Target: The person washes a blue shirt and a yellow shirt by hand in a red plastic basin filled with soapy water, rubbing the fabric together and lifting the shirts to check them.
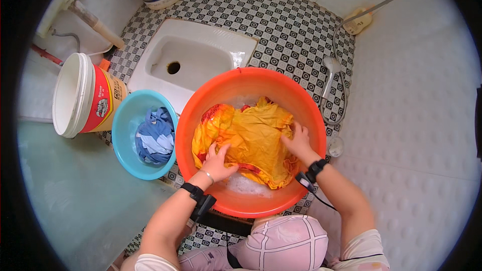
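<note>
The crumpled yellow cloth garment with red patterned patches (261,135) lies in the middle of a wide, round orange plastic basin (216,90); whitish foamy water (243,185) shows along its near edge. My left hand (217,164) rests on the cloth's near left part, fingers spread and loosely curved, the thumb well apart from them, with nothing gripped between; my right hand (299,143) touches its right edge, fingers slightly bent and thumb reaching inward; the folds there hide the fingertips, so I cannot tell whether they pinch any cloth. A pale bracelet (207,176) circles my left wrist; a black strapped device sits on each forearm just behind the hand.

Just left of the orange basin stands a smaller, round light-blue plastic basin (123,135), holding a bunched heap of blue and pale-blue cloth (155,138); beside it a white plastic bucket with a red and yellow label (95,98) leans, its mouth toward the left. Beyond my basin is a white ceramic squat toilet (201,65), set in a black-and-white patterned tile floor (281,20); on the right a silvery hand shower (330,70) lies near the wall, its grey hose looping around it.
</note>
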### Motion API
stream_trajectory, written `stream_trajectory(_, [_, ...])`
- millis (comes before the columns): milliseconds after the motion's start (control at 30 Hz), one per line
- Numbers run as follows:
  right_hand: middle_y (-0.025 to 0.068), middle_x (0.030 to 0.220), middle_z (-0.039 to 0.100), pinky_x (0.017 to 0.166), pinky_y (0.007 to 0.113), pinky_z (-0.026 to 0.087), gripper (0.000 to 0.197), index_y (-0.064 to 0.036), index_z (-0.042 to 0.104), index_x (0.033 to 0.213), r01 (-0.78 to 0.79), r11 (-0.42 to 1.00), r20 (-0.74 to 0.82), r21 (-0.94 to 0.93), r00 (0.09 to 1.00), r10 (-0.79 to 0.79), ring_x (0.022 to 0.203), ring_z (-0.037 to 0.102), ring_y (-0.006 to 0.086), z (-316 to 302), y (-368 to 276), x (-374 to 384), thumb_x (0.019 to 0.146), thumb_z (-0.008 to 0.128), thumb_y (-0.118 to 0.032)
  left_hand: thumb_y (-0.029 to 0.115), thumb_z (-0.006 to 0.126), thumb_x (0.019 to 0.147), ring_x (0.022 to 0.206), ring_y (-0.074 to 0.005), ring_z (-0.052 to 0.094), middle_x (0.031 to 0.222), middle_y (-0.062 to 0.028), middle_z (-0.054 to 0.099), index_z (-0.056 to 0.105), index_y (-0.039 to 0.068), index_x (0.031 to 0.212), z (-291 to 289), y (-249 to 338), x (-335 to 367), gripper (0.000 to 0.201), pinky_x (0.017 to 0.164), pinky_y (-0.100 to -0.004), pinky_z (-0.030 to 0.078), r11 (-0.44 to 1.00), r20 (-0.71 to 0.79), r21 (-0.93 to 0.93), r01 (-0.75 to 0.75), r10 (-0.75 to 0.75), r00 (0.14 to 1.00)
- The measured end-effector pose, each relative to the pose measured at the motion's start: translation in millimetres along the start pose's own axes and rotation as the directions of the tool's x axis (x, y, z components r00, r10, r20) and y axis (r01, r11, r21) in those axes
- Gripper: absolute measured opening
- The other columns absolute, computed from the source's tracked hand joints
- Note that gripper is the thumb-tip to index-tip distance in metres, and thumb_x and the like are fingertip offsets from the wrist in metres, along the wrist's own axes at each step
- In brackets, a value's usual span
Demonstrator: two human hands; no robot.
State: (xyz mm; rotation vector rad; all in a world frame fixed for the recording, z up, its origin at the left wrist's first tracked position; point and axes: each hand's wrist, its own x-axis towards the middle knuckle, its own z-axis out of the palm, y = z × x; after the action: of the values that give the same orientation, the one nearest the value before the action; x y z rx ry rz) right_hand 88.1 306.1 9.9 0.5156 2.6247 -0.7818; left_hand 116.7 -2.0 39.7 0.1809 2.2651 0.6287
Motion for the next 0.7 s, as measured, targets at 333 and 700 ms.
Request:
stream_trajectory(333, [0.0224, 0.128, 0.051, 0.096, 0.050, 0.040, 0.073, -0.0024, 0.056, 0.121, 0.124, 0.925, 0.503, 0.360, 0.809, -0.304, 0.123, 0.042, 0.0417, 49, -84, 6, 0.072, 0.067, -0.055, 0.045, 0.065, 0.076, 0.126, -0.0507, 0.031, 0.144, -0.0298, 0.023, 0.038, 0.015, 0.140, 7, 9, 31, 0.076, 0.105, -0.0489, 0.031, 0.925, 0.124, -0.291, 0.243, -0.216, 0.969])
stream_trajectory(700, [0.0247, 0.145, 0.032, 0.107, 0.044, 0.033, 0.082, -0.0021, 0.033, 0.141, 0.008, 0.952, 0.356, 0.307, 0.926, -0.123, 0.132, 0.035, 0.0389, 66, -60, 29, 0.079, 0.069, -0.042, 0.058, 0.060, 0.084, 0.137, -0.0367, 0.026, 0.150, -0.0210, 0.026, 0.019, 0.011, 0.149, 2, 10, 74, 0.090, 0.111, -0.0400, 0.026, 0.593, -0.279, -0.804, 0.052, -0.453, 0.846])
